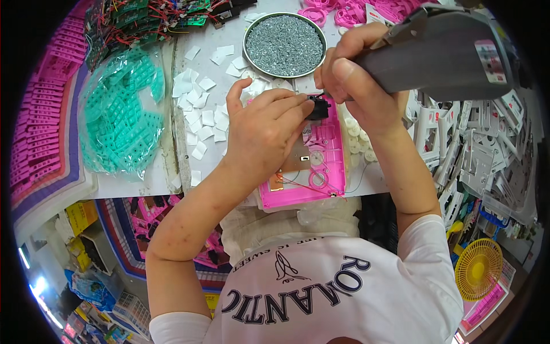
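A pink plastic casing (338,150) lies in front of me, with a brown circuit board (293,163), thin wires and a small pink ring inside. My left hand (266,129) reaches over it, fingertips pressed against a small black part (318,108) at its far end. The thumb is hidden. In my right hand (361,80) is a dark grey electric screwdriver (435,54), gripped near its front end. Its thin tip comes down close to the black part; whether they touch I cannot tell.
A round tin of small screws (285,46) stands beyond the casing. White square pieces (200,109) are scattered leftward, near a bag of turquoise parts (123,114). Pink parts (43,114) are stacked far left, circuit boards (132,23) behind. White plastic frames (492,137) crowd the right.
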A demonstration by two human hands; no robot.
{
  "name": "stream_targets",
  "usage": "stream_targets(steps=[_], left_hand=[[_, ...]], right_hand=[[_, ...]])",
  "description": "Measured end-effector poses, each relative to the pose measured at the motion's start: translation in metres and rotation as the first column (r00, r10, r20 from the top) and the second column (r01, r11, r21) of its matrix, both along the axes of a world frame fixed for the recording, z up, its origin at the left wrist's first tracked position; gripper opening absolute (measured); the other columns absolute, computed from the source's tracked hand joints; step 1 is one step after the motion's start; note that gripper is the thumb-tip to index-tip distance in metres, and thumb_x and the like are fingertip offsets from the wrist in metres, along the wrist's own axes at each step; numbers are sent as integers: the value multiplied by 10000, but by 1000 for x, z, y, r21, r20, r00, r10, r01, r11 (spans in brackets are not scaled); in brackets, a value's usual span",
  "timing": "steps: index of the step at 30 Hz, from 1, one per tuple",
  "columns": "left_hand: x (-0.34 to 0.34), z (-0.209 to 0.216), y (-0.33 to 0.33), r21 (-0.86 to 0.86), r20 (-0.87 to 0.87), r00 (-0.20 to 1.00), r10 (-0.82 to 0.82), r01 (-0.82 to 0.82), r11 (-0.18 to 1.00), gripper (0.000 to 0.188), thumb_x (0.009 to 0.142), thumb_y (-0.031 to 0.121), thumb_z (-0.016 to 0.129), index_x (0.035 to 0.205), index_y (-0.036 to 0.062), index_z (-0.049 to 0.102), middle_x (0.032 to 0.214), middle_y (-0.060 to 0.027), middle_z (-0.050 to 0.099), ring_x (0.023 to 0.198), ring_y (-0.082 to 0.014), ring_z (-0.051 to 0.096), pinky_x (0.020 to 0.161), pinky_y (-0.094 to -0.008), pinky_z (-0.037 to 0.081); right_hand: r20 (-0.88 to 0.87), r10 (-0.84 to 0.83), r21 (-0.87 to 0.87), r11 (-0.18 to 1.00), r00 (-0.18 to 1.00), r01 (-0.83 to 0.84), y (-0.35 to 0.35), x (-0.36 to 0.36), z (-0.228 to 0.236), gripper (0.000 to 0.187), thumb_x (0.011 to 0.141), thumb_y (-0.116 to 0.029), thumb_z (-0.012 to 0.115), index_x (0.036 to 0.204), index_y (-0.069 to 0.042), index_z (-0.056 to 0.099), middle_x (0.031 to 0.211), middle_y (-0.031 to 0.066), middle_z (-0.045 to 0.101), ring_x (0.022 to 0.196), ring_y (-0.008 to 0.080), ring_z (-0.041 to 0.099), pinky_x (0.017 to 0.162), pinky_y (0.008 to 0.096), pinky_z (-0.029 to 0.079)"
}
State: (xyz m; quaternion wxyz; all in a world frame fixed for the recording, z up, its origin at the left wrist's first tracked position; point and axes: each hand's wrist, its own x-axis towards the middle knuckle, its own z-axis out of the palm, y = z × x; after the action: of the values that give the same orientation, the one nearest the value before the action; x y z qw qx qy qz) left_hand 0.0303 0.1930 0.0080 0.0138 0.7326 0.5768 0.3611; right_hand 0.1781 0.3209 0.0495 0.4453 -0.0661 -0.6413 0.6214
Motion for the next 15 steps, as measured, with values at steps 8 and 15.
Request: stream_targets(steps=[8, 15], left_hand=[[1, -2, 0, 25, -15, 1000, 6, -6, 1000, 212, 806, 142, 785, 1016, 147, 753, 1064, 27, 735, 1050, -138, 660, 1101, -546, 286], [-10, 9, 5, -70, 54, 994, -98, 102, 992, 350, 827, 169, 777, 1158, 121, 673, 1233, -71, 679, 1130, -259, 639, 1091, -551, 349]], right_hand=[[140, -109, 223, 972, 984, 76, -7, -4, 2, 161, 893, 12, 632, 991, -13, 506, 662, 60, 532, 508, 122, 485, 548, 358, 500], [-49, 197, -113, 973, 979, -202, 33, 3, 36, 447, 948, -173, 646, 1319, 35, 509, 802, 90, 654, 679, 202, 639, 775, 381, 567]])
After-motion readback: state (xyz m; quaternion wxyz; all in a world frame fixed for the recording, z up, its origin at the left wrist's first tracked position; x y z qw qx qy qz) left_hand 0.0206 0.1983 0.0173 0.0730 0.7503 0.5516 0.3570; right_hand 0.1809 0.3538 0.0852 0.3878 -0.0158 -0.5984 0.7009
